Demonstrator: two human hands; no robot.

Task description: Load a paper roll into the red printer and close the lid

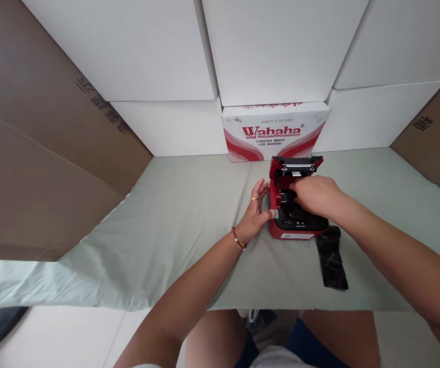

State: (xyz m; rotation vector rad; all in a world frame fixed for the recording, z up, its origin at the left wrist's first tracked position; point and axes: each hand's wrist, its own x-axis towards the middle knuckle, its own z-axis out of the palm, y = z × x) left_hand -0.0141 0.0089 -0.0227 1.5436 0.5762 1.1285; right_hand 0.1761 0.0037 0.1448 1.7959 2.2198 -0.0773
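Observation:
A red and black printer (299, 235), which looks like a small label printer, sits on the cloth with its lid (297, 166) raised. Along the printer's left side lies my left hand (254, 217), fingers stretched out and apart, thumb touching the front left corner. My right hand (315, 194) reaches into the compartment from the right with its fingers curled together; the lid area and the hand itself hide the fingertips and whatever they grip. Beside the printer's front right corner is a flattened dark strip (333, 258), shiny like plastic film, partly rolled at its upper end.
A pale green cloth (189, 220) covers the table. Behind the printer stands a white and red Wahaha water carton (276, 135) against stacked white boxes (158, 51). Brown cardboard panels rise at the left (51, 153) and right (435, 138). The table's front edge runs above my legs.

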